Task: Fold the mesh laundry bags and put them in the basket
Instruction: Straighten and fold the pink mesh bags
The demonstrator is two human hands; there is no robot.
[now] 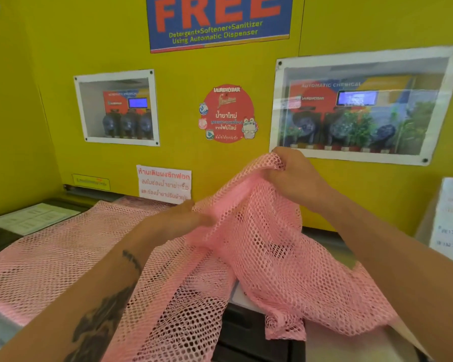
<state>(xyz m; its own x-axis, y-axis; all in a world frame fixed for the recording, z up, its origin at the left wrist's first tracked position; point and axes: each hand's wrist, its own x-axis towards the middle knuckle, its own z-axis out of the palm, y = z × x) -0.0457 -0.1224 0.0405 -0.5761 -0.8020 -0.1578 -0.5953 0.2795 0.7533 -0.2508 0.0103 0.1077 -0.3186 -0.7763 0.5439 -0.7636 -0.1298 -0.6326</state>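
Note:
A pink mesh laundry bag point(270, 259) is lifted in front of me, bunched and hanging down over the machine top. My right hand point(293, 176) grips its upper edge, held highest, near the yellow wall. My left hand point(183, 220) pinches the mesh lower and to the left. Another pink mesh laundry bag point(53, 254) lies spread flat on the surface to the left, under my left forearm. No basket is in view.
A yellow wall point(188, 152) with two windowed dispenser panels, a red round sticker and a paper notice stands close ahead. A printed sheet point(34, 218) lies on the machine top at far left. A dark gap point(249, 333) shows below the hanging bag.

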